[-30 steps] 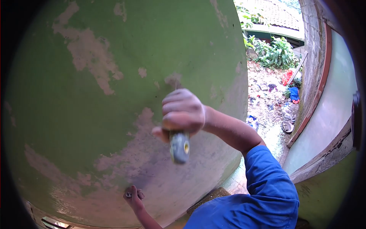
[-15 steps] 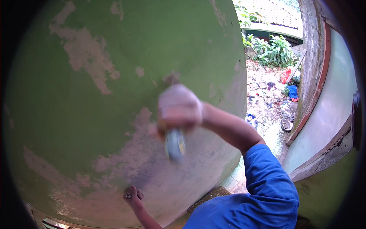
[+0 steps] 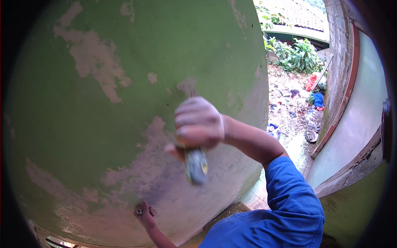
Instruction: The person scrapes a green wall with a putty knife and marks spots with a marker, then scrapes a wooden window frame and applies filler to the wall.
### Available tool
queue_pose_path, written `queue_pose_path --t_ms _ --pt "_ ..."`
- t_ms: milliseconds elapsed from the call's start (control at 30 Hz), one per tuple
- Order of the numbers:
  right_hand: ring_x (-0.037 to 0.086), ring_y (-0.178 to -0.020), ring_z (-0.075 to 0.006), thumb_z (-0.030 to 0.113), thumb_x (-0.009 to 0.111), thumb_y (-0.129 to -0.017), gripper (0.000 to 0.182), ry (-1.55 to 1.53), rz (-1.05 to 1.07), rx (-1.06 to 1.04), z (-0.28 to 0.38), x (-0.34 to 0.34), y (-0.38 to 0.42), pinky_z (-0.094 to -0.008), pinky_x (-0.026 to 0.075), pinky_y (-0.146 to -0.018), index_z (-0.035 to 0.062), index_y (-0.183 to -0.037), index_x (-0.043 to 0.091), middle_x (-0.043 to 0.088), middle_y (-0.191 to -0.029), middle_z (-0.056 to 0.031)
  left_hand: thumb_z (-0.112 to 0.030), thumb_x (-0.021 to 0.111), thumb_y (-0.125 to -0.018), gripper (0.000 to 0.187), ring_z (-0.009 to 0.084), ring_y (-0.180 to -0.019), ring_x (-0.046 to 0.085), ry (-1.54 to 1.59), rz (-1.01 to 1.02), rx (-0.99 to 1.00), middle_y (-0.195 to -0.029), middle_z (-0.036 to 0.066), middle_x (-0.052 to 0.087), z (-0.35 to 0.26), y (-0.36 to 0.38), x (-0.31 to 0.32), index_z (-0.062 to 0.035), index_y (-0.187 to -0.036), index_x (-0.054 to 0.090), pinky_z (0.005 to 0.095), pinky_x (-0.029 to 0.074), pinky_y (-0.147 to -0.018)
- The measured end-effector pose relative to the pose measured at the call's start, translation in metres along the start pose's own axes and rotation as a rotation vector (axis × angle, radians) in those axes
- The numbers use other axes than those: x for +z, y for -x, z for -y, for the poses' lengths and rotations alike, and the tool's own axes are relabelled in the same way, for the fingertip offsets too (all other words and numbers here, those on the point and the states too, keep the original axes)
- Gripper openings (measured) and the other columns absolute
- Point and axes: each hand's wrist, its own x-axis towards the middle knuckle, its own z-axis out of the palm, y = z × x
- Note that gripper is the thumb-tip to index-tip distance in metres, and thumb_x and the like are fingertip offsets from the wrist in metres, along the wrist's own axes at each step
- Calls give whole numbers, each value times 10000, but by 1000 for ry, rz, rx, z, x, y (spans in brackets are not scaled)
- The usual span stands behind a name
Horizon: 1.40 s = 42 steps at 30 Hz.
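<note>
My right hand (image 3: 198, 124) is wrapped round the handle of a tool (image 3: 196, 166), its grey and yellow end sticking out below the fist. A thin part of the tool shows above the knuckles, near a small bare patch (image 3: 187, 84) on the green wall (image 3: 136, 53). The hand and tool are slightly blurred. Lower down, my left hand (image 3: 145, 213) is closed in front of the wall around a small pale object, too small to identify.
Peeled patches (image 3: 93, 58) mark the wall. At the right are a concrete-edged opening, a brown-framed pale panel (image 3: 351, 107), green plants (image 3: 302, 56) and littered ground (image 3: 289, 99) outside. A rough ledge (image 3: 227, 213) lies at the wall's foot.
My right hand and the tool have moved slightly down and to the right, leaving more of the bare patch in view. My left hand has barely moved.
</note>
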Motion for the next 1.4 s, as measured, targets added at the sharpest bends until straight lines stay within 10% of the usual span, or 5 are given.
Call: queue_pose_path --t_ms 1400 --pt "404 -402 -148 154 685 -773 377 -31 96 -66 20 -2 -14 -310 292 -348 126 -556 378 331 -517 25 -226 679 -848 320 93 -375 393 -12 -36 34 -598 75 523 -3 3 7 -52 -728 439 272 353 -366"
